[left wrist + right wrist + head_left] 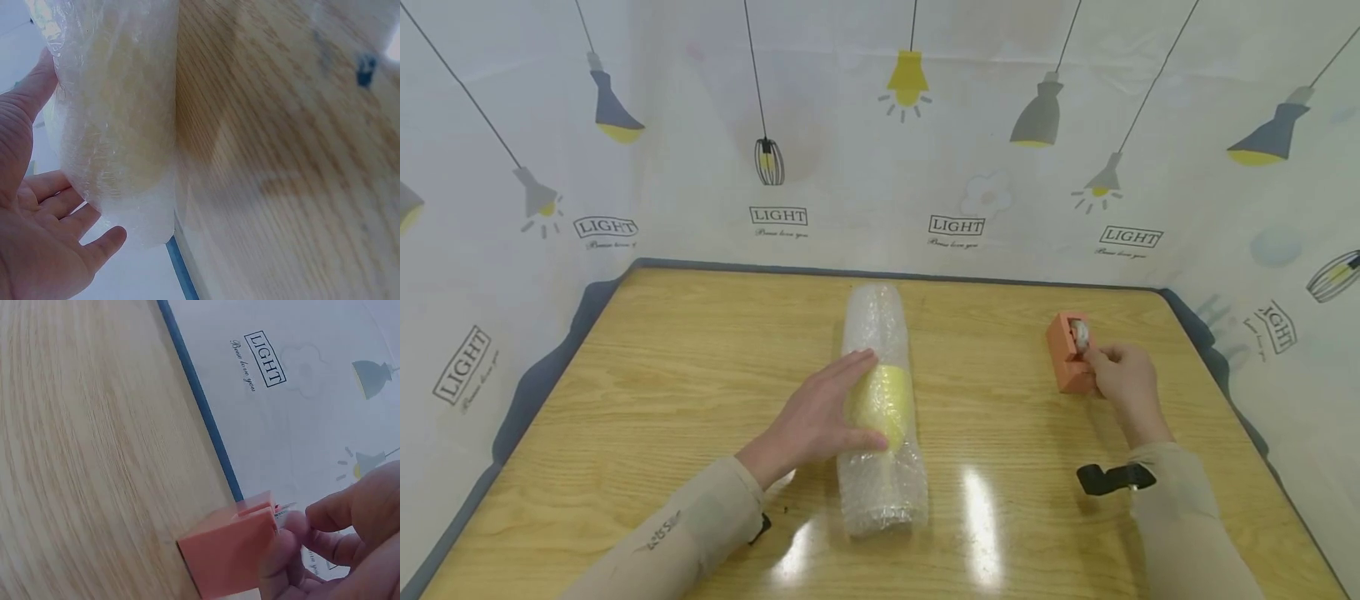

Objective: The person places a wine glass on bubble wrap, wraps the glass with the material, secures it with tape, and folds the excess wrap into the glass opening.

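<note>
Using the bubble-wrapped roll [880,325] as the landmark, locate it lengthwise on the wood-grain worktop [700,333], its long axis running away from you. A yellow band [889,396] shows through the wrap around its middle. Your left hand [820,414] rests on the left side of the roll; its grip is spread, thumb and fingers apart, touching the wrap over the yellow area. To the right of the roll and well apart from it stands the orange tape dispenser [1071,377], with the tape reel [1080,333] seated in its top. Your right hand [1126,379] is beside the dispenser, its grip pinched together on the clear tape [284,509]. Beyond the roll's far end hangs the lamp-printed backdrop [842,242].
</note>
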`<state>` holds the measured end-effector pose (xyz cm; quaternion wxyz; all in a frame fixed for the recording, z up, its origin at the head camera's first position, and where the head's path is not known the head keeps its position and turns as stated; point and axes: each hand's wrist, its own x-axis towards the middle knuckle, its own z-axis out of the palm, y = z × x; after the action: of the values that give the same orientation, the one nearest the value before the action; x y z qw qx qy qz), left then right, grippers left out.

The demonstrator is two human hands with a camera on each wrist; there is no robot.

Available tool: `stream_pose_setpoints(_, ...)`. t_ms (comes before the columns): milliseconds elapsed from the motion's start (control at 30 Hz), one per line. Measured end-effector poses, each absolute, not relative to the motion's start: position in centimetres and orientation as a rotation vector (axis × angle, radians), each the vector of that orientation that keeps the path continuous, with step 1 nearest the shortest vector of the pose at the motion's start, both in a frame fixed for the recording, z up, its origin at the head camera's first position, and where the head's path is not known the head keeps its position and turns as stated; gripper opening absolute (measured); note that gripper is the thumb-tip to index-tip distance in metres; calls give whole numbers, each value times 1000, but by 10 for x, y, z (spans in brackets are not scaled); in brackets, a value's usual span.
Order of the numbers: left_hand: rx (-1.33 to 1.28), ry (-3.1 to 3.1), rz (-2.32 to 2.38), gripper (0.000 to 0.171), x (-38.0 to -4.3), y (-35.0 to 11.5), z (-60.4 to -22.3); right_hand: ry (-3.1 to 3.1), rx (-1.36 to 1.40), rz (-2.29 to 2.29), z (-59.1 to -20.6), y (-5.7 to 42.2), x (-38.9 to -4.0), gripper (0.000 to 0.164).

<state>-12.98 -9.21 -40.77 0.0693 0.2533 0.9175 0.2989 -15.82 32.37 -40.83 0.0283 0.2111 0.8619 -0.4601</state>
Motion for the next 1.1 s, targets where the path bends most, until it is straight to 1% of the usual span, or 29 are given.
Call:
stream_pose_setpoints(167,761,2758,902,112,-130,-92,-408,2423,750,-1729,-415,324,-158,45)
stream_pose_setpoints(300,764,2755,904,112,-130,-92,-408,2388,799,-1777,-418,323,-157,42)
stream_pose_setpoints(633,795,2759,890,112,-133,-90,-408,2325,837,-1861,-414,319,-154,51)
stream_pose_setpoints(733,789,2760,888,112,-133,-89,-408,2287,868,-1904,-412,320,-153,51)
stream_pose_setpoints(967,785,2759,884,112,-132,-89,-407,2109,847,-2074,-406,328,-145,32)
stream_pose_setpoints(1100,784,2758,887,112,-132,-89,-406,2111,803,-2073,-405,329,-142,39)
